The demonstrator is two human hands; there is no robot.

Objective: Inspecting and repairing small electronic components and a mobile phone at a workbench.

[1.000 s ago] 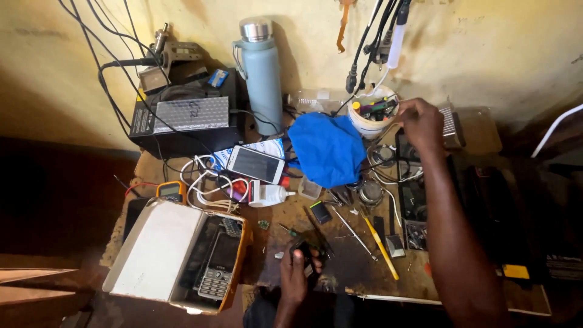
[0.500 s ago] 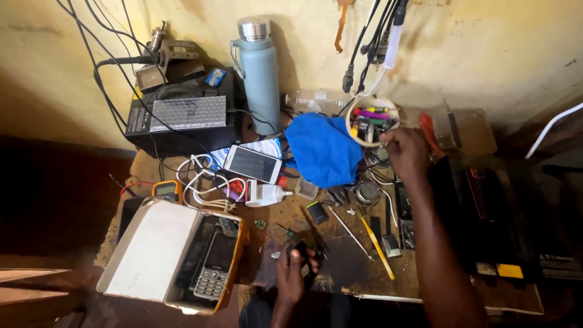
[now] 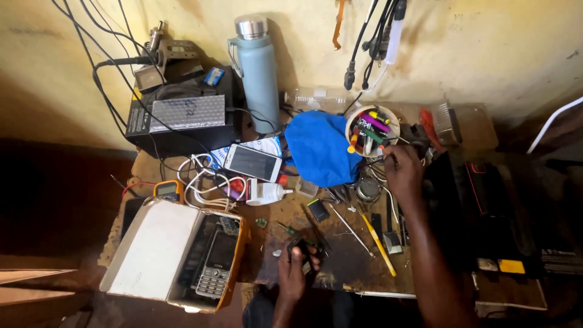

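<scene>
left hand: grip clenched on small dark device | right hand: grip pinching thin tool beside tool cup

We see a blue cloth, pale teal flask with steel cap, yellow tool, white-lidded orange box, brown desk.

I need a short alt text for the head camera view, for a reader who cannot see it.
A person's left hand holds a small dark phone part over a cluttered workbench, while the right hand reaches beside a white tub of tools. Nearby lie a blue cloth, a smartphone and an open box of old phones.
</scene>
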